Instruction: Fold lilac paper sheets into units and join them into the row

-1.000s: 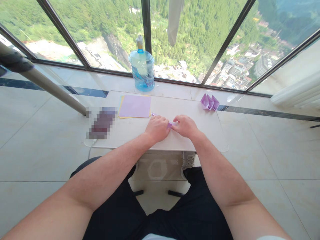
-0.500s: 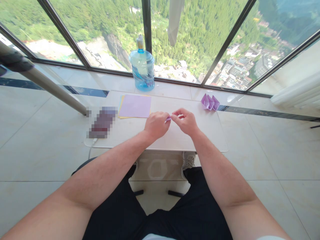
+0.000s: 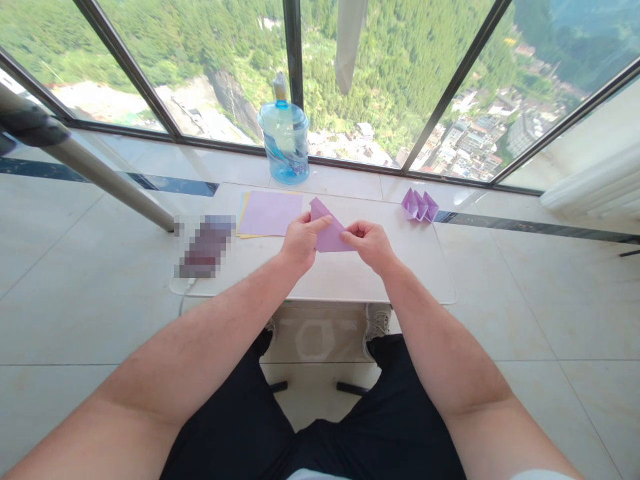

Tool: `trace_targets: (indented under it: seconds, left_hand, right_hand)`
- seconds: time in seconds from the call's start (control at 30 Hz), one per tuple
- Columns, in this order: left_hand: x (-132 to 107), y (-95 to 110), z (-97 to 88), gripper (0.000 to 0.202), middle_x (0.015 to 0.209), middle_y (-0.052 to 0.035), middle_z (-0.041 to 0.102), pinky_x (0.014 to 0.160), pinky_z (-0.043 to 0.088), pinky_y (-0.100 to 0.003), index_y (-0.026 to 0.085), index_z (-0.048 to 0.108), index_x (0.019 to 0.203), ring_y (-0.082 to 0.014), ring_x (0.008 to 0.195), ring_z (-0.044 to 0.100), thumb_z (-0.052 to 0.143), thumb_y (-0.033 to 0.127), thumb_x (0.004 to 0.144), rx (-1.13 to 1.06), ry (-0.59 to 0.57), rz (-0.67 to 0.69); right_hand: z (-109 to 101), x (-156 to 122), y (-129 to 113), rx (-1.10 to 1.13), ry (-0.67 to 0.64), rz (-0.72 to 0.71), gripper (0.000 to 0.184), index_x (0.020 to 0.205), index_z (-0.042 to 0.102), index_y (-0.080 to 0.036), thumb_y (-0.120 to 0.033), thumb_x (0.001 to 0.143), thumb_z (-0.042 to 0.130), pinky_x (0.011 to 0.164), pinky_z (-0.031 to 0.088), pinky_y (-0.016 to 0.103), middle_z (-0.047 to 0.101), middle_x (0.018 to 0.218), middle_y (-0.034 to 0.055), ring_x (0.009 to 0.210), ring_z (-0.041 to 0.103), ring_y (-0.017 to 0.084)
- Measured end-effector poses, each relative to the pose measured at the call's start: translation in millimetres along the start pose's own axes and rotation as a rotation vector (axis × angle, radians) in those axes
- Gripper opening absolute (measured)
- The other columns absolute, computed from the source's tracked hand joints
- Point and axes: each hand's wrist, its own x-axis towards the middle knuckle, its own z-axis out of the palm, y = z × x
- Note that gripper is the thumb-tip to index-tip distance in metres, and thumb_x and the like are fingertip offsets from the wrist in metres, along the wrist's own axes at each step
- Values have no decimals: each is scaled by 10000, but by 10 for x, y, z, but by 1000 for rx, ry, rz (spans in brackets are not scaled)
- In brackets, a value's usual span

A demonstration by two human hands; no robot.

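Observation:
A folded purple sheet of paper [image 3: 330, 235], roughly triangular, is held between both hands above the small white table [image 3: 380, 280]. My left hand [image 3: 301, 241] grips its left side, thumb lying across the face of the paper. At the right corner, the thumb and fingers of my right hand [image 3: 369, 241] pinch the paper. Beyond my left hand lies a stack of square paper [image 3: 270, 212], purple on top with yellow and blue edges showing. Folded purple paper pieces [image 3: 420, 205] stand in a zigzag row at the table's far right corner.
A blue water jug [image 3: 285, 143] stands behind the table by the window. A blurred-out dark object [image 3: 205, 247] with a white cable [image 3: 186, 292] lies at the table's left. A grey pole [image 3: 120, 183] slants in from the left. My shoe [image 3: 377, 327] shows below the table edge.
The purple paper has turned from nearly edge-on to showing its broad triangular face. My left hand has shifted slightly left, and its thumb now lies over the paper.

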Motion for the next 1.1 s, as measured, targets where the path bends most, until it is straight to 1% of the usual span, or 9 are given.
trace_targets:
  seconds: [0.1, 0.23, 0.33, 0.57, 0.73, 0.83, 0.93, 1.03, 1.1]
  left_hand:
    - [26, -23, -25, 420, 799, -6, 688, 666, 493, -289, 161, 619, 891, -164, 706, 635, 810, 217, 521, 82, 21, 40]
    - [46, -69, -45, 552, 836, -20, 705, 676, 519, -324, 177, 583, 1015, -205, 737, 671, 816, 219, 516, 214, 85, 76]
    - [40, -100, -43, 522, 823, -25, 708, 661, 514, -315, 180, 567, 1000, -200, 721, 668, 805, 228, 538, 223, 100, 59]
    - [32, -79, -58, 423, 774, -11, 705, 676, 499, -308, 186, 583, 912, -180, 696, 652, 793, 231, 547, 186, 48, 20]
    - [78, 12, -121, 297, 747, -19, 674, 734, 508, -318, 149, 600, 721, -166, 743, 646, 816, 252, 545, 192, -82, -63]
    - [98, 59, -148, 300, 760, -25, 677, 765, 527, -342, 137, 632, 751, -170, 760, 649, 819, 224, 533, 189, -150, -84]
    - [97, 91, -156, 331, 754, -20, 672, 734, 534, -349, 139, 648, 790, -176, 746, 649, 828, 208, 521, 234, -213, -95]
    - [93, 108, -159, 317, 708, -18, 654, 677, 526, -337, 138, 645, 737, -176, 703, 635, 850, 235, 515, 329, -224, -75]
    - [99, 112, -162, 307, 687, -20, 650, 651, 521, -333, 140, 645, 710, -176, 679, 629, 853, 257, 517, 355, -187, -36]
  right_hand:
    - [-2, 4, 18, -28, 10, -12, 262, 737, 671, -170, -425, 707, 725, 567, 394, 250, 633, 663, -14, 612, 521, 120]
    - [8, 12, 38, -89, 26, -4, 246, 752, 683, -174, -418, 722, 694, 577, 409, 258, 649, 669, -7, 619, 543, 133]
    - [18, 20, 46, -104, 62, -13, 228, 737, 680, -178, -405, 720, 690, 584, 417, 262, 652, 664, -7, 618, 549, 136]
    - [-4, 36, 54, -139, 60, -19, 228, 721, 672, -181, -408, 737, 668, 578, 406, 264, 636, 651, -8, 611, 537, 136]
    - [-149, 54, 32, -196, 17, -26, 231, 712, 661, -178, -406, 747, 665, 553, 381, 254, 609, 626, -20, 581, 503, 121]
    - [-240, 49, -1, -232, -34, -30, 242, 701, 653, -178, -413, 758, 669, 529, 372, 246, 596, 610, -21, 563, 493, 114]
    - [-286, 27, -40, -236, -84, -1, 247, 704, 647, -179, -419, 758, 679, 499, 378, 240, 593, 571, -20, 534, 515, 120]
    - [-298, 4, -74, -202, -124, 18, 257, 701, 646, -175, -422, 753, 693, 489, 398, 237, 610, 555, -11, 522, 544, 125]
    - [-305, -3, -88, -162, -112, 14, 257, 704, 653, -172, -419, 735, 717, 499, 419, 234, 627, 570, -8, 531, 557, 122]
